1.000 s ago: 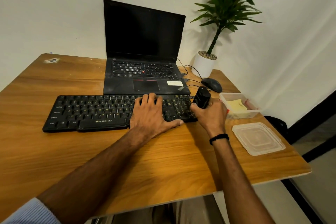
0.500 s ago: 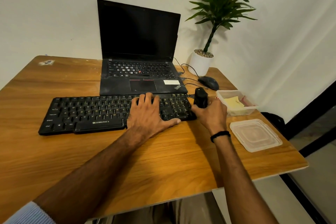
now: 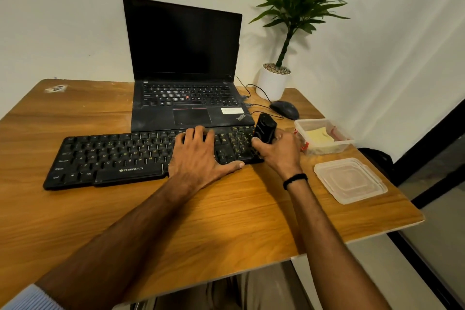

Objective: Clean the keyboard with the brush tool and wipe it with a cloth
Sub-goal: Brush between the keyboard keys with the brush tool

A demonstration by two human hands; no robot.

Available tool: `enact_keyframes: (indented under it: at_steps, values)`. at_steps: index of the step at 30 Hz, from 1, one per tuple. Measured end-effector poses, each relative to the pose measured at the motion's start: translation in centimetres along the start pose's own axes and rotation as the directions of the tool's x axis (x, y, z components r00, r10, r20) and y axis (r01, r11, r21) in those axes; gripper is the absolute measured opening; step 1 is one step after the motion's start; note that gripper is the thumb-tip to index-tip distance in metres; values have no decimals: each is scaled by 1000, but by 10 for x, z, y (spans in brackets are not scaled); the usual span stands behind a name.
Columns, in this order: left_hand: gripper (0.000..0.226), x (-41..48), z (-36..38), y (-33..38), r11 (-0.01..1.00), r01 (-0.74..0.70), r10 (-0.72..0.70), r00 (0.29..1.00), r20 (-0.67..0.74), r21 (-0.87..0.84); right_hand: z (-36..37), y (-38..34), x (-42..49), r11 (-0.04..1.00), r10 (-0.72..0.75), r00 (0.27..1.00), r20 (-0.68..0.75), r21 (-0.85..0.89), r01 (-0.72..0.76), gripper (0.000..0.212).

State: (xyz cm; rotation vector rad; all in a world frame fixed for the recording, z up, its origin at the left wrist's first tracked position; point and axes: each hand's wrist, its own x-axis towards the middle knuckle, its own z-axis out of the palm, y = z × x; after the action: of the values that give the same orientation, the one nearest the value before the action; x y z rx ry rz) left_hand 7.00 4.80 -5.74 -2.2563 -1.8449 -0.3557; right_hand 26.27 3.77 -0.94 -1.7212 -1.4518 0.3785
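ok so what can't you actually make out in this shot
Head view only:
- Working end of the brush tool: hidden inside the right hand.
- Some keys of the keyboard: covered by the left hand.
- Dust on the keys: too small to judge.
- What lies under the yellow cloth in the container: blurred by its cloudy wall.

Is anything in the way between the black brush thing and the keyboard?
Nothing visible blocks the nearest keys: the right hand holds the brush tool at the right end of the keyboard. The left hand covers keys further left.
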Motion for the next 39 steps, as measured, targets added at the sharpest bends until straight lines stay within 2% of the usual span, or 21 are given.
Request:
enact_keyframes:
  at_steps: [4,8,11,15,18,20,25,28,33,37,39]
  values:
    - [124,1,-2,-1,1000,7,-7,1000,16,-7,7,-6,15,1000,-2,1000,19,-8,2,15]
    - [123,2,-3,-1,1000,14,-14,999,29,-6,-16,0,16,993,80,994,80,-95,-72,19]
    - [125,2,-3,-1,1000,9,-9,999,39,2,-25,8,14,990,124,983,136,-91,-112,25]
    - [126,3,-4,-1,1000,-4,4,999,41,-7,-5,-6,34,990,124,984,127,-81,-114,19]
    - [127,3,-4,-1,1000,4,-4,999,42,-3,13,-20,55,996,84,988,126,-4,-85,21]
    - [127,3,-5,-1,1000,10,-10,999,44,-1,14,-25,64,997,72,988,137,-18,-70,22]
    - [127,3,-3,-2,1000,9,-9,999,41,10,-6,2,57,981,188,958,218,-88,-172,28]
    - [126,3,-3,-1,1000,1,-2,999,42,19,-5,11,52,983,175,970,166,-84,-163,27]
    - [125,3,-4,-1,1000,3,-4,999,45,17,22,-19,59,997,72,997,25,-17,-72,19]
    - [126,4,-3,-1,1000,13,-14,999,45,11,17,-9,61,989,108,978,179,84,-124,19]
    - [127,4,-2,-1,1000,15,-16,999,50,11,16,-4,59,986,122,988,97,98,-132,15]
